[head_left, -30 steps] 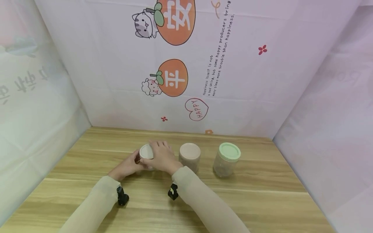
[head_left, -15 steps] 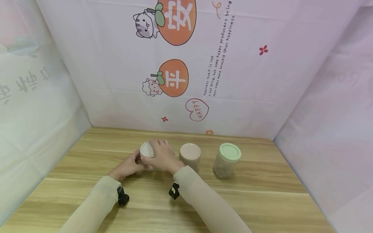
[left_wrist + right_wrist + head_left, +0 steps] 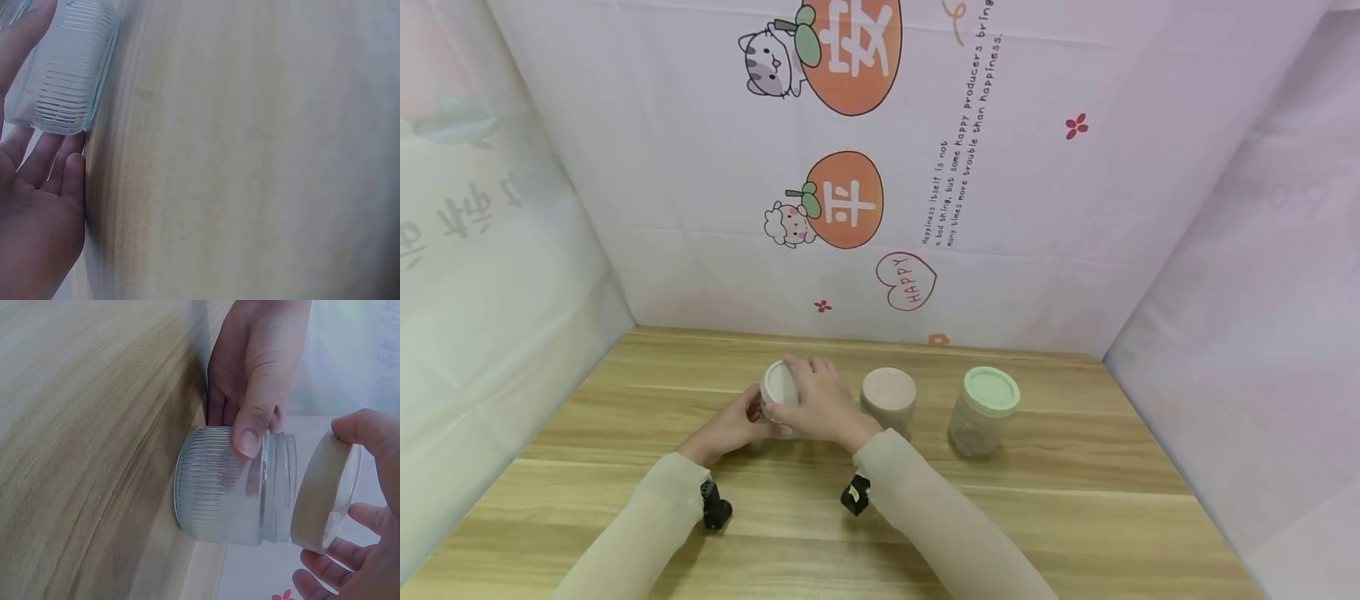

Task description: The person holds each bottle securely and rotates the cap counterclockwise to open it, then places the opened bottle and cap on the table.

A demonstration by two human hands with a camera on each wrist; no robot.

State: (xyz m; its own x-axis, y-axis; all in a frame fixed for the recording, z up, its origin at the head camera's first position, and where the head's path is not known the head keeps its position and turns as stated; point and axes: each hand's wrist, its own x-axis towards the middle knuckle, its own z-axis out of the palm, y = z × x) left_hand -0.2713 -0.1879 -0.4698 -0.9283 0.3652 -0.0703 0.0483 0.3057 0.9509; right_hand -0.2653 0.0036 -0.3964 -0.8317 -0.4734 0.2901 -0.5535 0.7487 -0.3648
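A clear ribbed glass jar (image 3: 219, 487) stands upright on the wooden table, with its threaded neck showing in the right wrist view. My left hand (image 3: 730, 429) grips its side, thumb on the near face and fingers behind; the left wrist view shows the jar's ribbed lower part (image 3: 72, 75). Fingers and thumb of my right hand (image 3: 822, 404) hold the whitish lid (image 3: 322, 494) by its edge. That lid is off the neck, tilted, with a small gap between it and the jar's mouth. From the head view, both hands hide most of the jar.
Right of my hands stands a jar with a pinkish-beige lid (image 3: 889, 392), close to my right wrist. Farther right is a jar with a green lid (image 3: 991, 392). Printed white cloth (image 3: 1015, 275) hangs behind the table (image 3: 1037, 525) and along both sides.
The whitish lid has risen a little and tipped in my right hand, whose wrist has shifted slightly right. My left hand stays around the jar.
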